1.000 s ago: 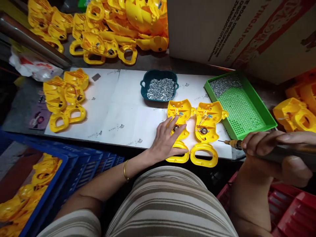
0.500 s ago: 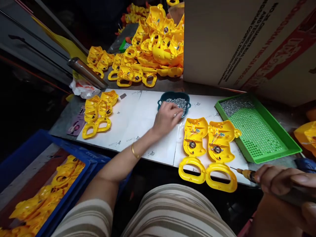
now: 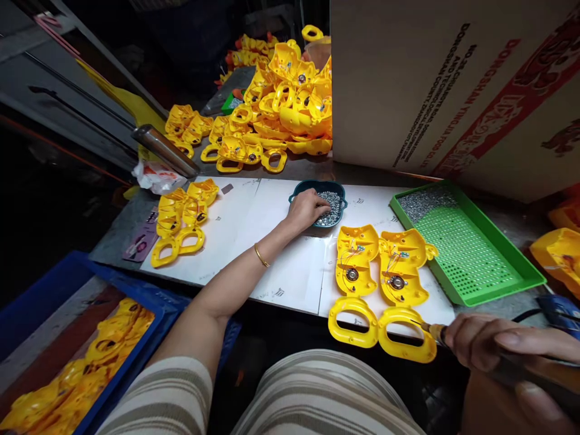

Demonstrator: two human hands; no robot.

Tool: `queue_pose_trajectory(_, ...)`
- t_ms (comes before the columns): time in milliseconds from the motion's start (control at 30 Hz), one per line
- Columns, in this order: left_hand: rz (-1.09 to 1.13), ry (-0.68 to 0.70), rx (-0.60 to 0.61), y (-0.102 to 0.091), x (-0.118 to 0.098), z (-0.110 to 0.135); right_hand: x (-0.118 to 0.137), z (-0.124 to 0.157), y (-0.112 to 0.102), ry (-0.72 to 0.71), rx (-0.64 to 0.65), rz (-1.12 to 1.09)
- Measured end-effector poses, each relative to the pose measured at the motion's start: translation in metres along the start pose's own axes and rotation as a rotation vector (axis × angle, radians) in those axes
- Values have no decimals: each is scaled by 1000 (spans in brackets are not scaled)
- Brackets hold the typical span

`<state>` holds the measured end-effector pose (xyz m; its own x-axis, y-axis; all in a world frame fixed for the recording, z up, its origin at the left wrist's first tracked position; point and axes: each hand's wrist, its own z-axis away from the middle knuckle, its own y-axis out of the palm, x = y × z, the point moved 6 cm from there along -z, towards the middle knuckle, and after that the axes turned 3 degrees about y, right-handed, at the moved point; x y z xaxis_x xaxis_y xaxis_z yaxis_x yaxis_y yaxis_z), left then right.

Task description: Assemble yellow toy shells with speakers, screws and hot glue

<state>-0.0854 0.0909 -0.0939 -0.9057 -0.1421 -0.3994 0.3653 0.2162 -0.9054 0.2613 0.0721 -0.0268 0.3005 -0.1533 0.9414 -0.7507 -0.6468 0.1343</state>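
Note:
My left hand (image 3: pixel 307 206) reaches into a dark teal bowl (image 3: pixel 296 193) of small silver screws (image 3: pixel 333 204). Its fingers are curled together among the screws; the exact number between them is hidden. At the lower right, my right hand (image 3: pixel 498 341) is wrapped round an electric screwdriver (image 3: pixel 438 331), its tip pointing left over the handle ring of a yellow plastic shell half (image 3: pixel 403 266). Another yellow shell half (image 3: pixel 357 260) lies beside it on the left. Both are hollow side up, showing wires, a small circuit board and a round speaker.
A green perforated tray (image 3: pixel 493 260) with screws stands at right, before a large cardboard box (image 3: pixel 399 78). Yellow shells (image 3: pixel 299 115) are heaped at the back, with more shells (image 3: pixel 183 208) on the left. A blue crate (image 3: pixel 156 326) sits lower left; a metal cylinder (image 3: pixel 165 150) leans behind.
My left hand has lowered deeper into the screws. My right hand has moved left with the screwdriver, bringing its tip over the right shell's handle ring. The view has shifted slightly.

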Motion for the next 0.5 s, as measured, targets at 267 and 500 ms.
queue_pose_trajectory(267, 289, -43, -197, -21, -2, 11, 4, -1, 12, -199, 90, -76)
queue_pose_trajectory(500, 929, -162, -85, 3, -74, 101, 11, -15, 26, -186, -120, -176)
